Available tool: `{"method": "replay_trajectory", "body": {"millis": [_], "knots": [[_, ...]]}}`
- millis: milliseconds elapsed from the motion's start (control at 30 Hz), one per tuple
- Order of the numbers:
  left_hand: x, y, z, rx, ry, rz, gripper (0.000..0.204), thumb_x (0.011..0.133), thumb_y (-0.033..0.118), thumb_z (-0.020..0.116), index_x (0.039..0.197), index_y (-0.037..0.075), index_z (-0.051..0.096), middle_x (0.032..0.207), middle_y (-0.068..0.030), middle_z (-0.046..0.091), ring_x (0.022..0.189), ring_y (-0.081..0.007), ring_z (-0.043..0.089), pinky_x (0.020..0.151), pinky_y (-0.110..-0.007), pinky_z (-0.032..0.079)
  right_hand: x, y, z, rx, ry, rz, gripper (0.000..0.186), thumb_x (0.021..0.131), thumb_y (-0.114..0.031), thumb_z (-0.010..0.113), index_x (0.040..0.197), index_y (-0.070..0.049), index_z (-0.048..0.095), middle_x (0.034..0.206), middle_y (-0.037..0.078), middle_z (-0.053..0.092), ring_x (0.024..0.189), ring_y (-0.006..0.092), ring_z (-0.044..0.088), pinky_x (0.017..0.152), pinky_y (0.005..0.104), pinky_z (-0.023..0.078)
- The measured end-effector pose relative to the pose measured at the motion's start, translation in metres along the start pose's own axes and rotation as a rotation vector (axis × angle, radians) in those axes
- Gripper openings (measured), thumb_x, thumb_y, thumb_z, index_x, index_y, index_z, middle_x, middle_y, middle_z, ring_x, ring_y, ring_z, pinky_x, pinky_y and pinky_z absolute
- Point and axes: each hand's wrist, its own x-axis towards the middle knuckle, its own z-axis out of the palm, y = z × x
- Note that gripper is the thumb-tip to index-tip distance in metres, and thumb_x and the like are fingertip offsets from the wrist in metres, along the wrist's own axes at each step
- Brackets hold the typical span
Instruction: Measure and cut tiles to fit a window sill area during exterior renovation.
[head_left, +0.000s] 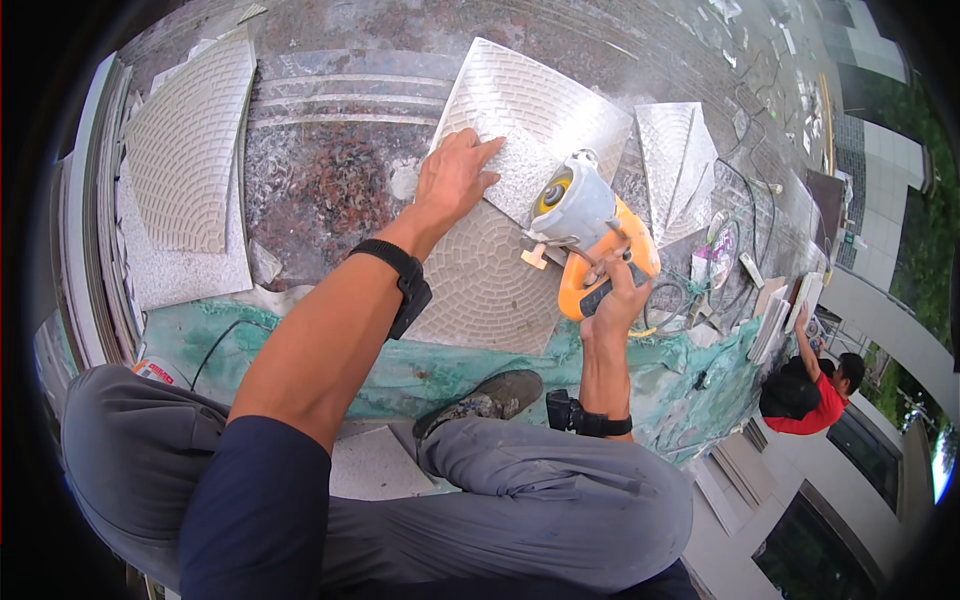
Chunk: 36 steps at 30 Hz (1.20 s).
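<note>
My right hand [620,287] grips the rear handle of an orange and grey handheld tile saw [588,208], its round yellow-centred hub facing left. The saw stands over the right part of a pale tile [535,105] with a patterned face; where its blade meets the tile is hidden. Fingers spread, my left hand [455,180] presses on the left edge of that same tile. Closer to me, another tile [485,285] with curved rows of small cobble shapes lies partly under the first. Both my wrists wear dark straps with small black devices.
Patterned tiles [195,165] are stacked at the left, beside long upright panels [100,200]. Cut pieces [675,165] lie right of the saw, near cables [750,200]. Green netting [400,375] covers the near edge. A person in red [815,400] crouches at far right.
</note>
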Motion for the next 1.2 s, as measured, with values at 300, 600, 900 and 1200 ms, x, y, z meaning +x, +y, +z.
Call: {"method": "replay_trajectory", "body": {"millis": [300, 600, 900, 1200], "knots": [[0.000, 0.002, -0.001, 0.007, 0.015, 0.006, 0.048, 0.079, 0.017, 0.076, 0.126, 0.015, 0.066, 0.097, -0.0100, 0.056, 0.100, -0.0285, 0.057, 0.086, -0.041, 0.050, -0.004, 0.003, 0.000, 0.025, 0.023, 0.023, 0.022, 0.078, 0.002, 0.056, 0.100, 0.001, 0.058, 0.073, 0.005, 0.058, 0.054, 0.0113, 0.050, 0.053, 0.0273, 0.042], [0.001, -0.002, 0.002, 0.013, -0.009, 0.017, 0.052, 0.081, 0.020, 0.075, 0.132, 0.018, 0.062, 0.099, -0.0104, 0.054, 0.100, -0.0294, 0.056, 0.086, -0.041, 0.049, -0.011, 0.002, 0.000, 0.016, 0.036, 0.058, 0.022, 0.079, 0.003, 0.056, 0.101, 0.000, 0.057, 0.077, 0.005, 0.059, 0.055, 0.0125, 0.053, 0.053, 0.0270, 0.043], [0.000, 0.005, -0.001, 0.021, 0.022, 0.012, 0.050, 0.079, 0.015, 0.075, 0.128, 0.019, 0.065, 0.097, -0.0094, 0.057, 0.100, -0.0284, 0.058, 0.087, -0.041, 0.050, -0.018, 0.004, -0.001, 0.018, 0.030, 0.026, 0.018, 0.078, 0.004, 0.055, 0.095, 0.000, 0.055, 0.071, 0.005, 0.056, 0.054, 0.0133, 0.053, 0.050, 0.0273, 0.044], [0.000, 0.005, -0.001, 0.036, 0.011, 0.029, 0.050, 0.079, 0.015, 0.075, 0.128, 0.023, 0.066, 0.096, -0.0093, 0.057, 0.100, -0.0278, 0.058, 0.088, -0.041, 0.050, -0.024, 0.002, 0.000, -0.016, 0.008, 0.029, 0.016, 0.082, -0.001, 0.056, 0.098, -0.001, 0.054, 0.073, 0.007, 0.057, 0.055, 0.0140, 0.054, 0.051, 0.0276, 0.046]]}}
